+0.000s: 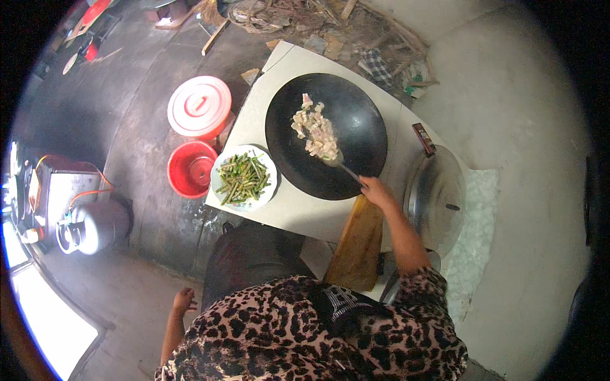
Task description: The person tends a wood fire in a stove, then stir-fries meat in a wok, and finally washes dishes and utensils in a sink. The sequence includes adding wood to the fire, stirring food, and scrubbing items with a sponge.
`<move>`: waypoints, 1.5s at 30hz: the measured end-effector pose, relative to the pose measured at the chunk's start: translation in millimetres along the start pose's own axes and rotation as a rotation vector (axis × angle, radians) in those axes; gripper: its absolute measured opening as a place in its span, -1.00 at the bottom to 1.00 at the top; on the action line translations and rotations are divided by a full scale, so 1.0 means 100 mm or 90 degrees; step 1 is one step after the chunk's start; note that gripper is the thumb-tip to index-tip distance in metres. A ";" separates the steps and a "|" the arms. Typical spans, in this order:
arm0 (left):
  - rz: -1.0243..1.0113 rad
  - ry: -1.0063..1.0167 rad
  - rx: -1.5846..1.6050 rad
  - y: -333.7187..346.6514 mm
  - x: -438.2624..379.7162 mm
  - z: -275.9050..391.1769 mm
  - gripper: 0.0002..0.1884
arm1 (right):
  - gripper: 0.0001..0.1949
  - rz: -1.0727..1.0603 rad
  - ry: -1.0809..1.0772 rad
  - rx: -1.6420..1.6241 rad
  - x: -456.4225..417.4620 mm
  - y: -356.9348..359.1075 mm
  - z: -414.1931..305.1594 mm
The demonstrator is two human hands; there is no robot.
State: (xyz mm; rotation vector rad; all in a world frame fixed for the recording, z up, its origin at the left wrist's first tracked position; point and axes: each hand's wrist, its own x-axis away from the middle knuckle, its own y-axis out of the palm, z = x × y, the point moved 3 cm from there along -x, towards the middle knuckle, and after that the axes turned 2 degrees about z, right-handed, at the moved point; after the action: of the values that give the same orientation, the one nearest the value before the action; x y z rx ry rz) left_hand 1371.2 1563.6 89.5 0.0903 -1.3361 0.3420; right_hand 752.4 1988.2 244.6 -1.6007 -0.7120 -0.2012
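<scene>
My right hand (379, 192) grips the handle of a metal spatula (350, 172), whose blade rests under pale chopped meat (318, 133) in a large black wok (355, 114). The meat lies in a strip along the wok's left side, with a few green bits in it. Left of the wok, a white plate (270, 183) holds cut green beans (243, 178). Down at my left side hangs my left hand (185, 301), fingers slightly curled and apart, with nothing in it.
A wooden board (357, 247) and a round metal lid (436, 205) lie to the right on the white-topped stove (300, 212). Beyond its left edge stand a red basin (183, 169) and a lidded red bucket (200, 105). A gas cylinder (100, 226) and firewood (305, 24) are farther off.
</scene>
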 end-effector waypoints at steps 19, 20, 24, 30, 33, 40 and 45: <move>0.020 0.009 0.019 0.05 0.02 -0.14 -0.62 | -0.52 0.073 -0.099 -0.230 -0.24 0.60 -0.53; 0.024 -0.002 0.000 0.04 0.05 -0.10 -0.62 | -0.54 0.181 -0.118 -0.209 -0.48 0.73 -0.68; 0.069 -0.033 -0.018 -0.11 0.25 0.12 -0.65 | -0.61 0.099 0.156 -0.882 -0.89 0.82 -1.12; 0.092 -0.036 0.082 -0.17 0.10 0.06 -0.68 | -0.62 -0.041 0.107 -0.948 -0.20 0.67 -0.61; 0.081 -0.035 0.078 -0.07 0.08 0.01 -0.67 | -0.53 0.096 -0.104 -0.175 0.03 0.60 0.00; 0.033 -0.003 -0.004 0.09 0.16 -0.16 -0.61 | -0.55 0.103 0.073 0.022 -0.31 0.08 -0.49; 0.090 -0.034 0.035 -0.11 0.22 -0.14 -0.63 | -0.56 0.221 0.006 0.227 -0.44 -0.09 -0.81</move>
State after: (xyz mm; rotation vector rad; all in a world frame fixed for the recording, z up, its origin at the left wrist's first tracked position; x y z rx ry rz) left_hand 1391.9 1561.3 108.8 0.0511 -1.3897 0.4998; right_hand 734.7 1897.8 243.6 -1.3512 -0.4240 0.1650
